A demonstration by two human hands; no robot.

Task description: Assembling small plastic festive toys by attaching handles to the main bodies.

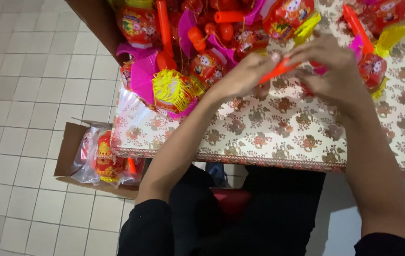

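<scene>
A desk [278,128] covered with a flowered cloth is seen, with a pile of red and pink lanterns [183,61] at its far side. An orange stick [278,71] is held above the cloth, its long axis slanting up to the right. It is gripped by the left hand [245,76] at the lower end, while the right hand [335,71] is closed around the upper end.

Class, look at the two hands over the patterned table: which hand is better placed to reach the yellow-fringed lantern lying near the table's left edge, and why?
Probably the left hand. It is nearer the yellow-fringed lantern, which lies just left of its forearm. The right hand sits farther right and would have to cross over. Both hands touch the orange stick.
</scene>
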